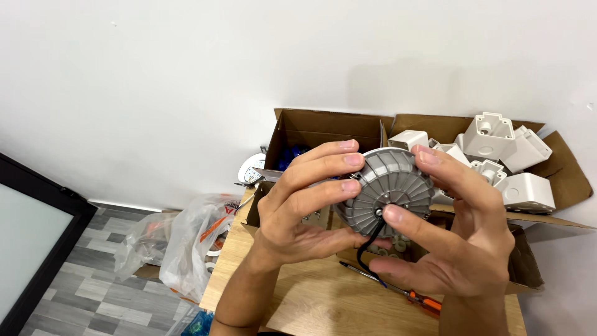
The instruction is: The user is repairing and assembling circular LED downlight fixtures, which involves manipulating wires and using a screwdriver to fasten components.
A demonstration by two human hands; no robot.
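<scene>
I hold a round grey metal part [390, 186] with radial fins up in front of me, above the wooden table [311, 298]. My left hand [305, 205] grips its left rim with the fingers curled over the top. On the right side my right hand [457, 239] clasps it, thumb pressed near the centre. A black cable [365, 246] hangs from the middle of the part down between my palms.
A screwdriver [407, 292] with an orange handle lies on the table under my hands. An open cardboard box [311, 134] with blue items stands behind, beside a box of several white plastic housings [507, 162]. Clear plastic bags [180, 239] sit on the floor at left.
</scene>
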